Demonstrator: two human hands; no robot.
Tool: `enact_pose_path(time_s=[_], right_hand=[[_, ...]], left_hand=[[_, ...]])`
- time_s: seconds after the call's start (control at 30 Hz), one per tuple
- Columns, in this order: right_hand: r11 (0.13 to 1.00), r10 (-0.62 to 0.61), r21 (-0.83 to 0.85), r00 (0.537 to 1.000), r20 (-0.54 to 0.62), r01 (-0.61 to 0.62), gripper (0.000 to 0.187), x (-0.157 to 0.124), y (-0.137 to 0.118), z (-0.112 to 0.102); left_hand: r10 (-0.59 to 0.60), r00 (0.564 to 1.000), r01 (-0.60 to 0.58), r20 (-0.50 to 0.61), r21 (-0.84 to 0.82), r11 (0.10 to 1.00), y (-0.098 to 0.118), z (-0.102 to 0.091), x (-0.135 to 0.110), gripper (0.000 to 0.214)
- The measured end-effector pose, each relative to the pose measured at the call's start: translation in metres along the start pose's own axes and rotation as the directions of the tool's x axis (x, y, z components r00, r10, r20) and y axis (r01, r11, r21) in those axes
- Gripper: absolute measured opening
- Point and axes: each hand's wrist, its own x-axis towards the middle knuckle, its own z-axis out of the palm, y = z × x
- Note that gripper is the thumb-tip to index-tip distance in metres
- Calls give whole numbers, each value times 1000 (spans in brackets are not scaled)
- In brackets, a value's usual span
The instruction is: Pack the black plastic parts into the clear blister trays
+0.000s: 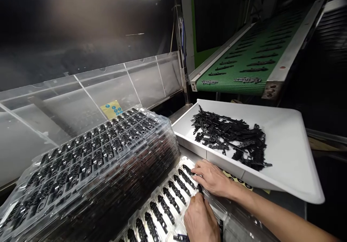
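A white moulded tray (pixel 179 218) lies in front of me, with a row of slim black plastic parts (pixel 171 199) in its slots. My right hand (pixel 213 178) is over the tray's far end, its bent fingertips closing on a black part there. Just below it, my left hand (pixel 201 218) is curled closed. A dark end of a black plastic part (pixel 200 189) sticks out above its fingers, and another black piece shows beside the wrist. The left palm's contents are mostly hidden. One more loose black part (pixel 181 238) lies near that hand at the bottom edge.
On the left rises a tall stack of clear trays (pixel 151 162) filled with black parts. A white bin (pixel 287 141) holds a heap of black parts (pixel 230 133). Behind it, a green conveyor belt (pixel 244 61) carries similar parts. A yellow sticker sheet (pixel 110 109) is behind the stack.
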Motion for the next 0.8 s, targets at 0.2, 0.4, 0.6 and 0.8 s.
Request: enact_pose_path(time_s=[0.2,0.4,0.6,0.8], right_hand=[[997,-83,14,996,26,82,29,1,9,-2],[994,-107,2,994,29,107,20,1,15,2],[997,-68,26,998,-11,69,22,-20,4,-17],[989,22,147,997,73,-32,19,-90,-30,-21]], left_hand=[[-128,990,134,55,-133,982,10,4,1,20],[-135,987,135,84,9,991,14,2,3,19],[-24,997,8,69,216,976,17,0,0,29],[54,999,-54,10,335,941,-35,-28,-16,36]])
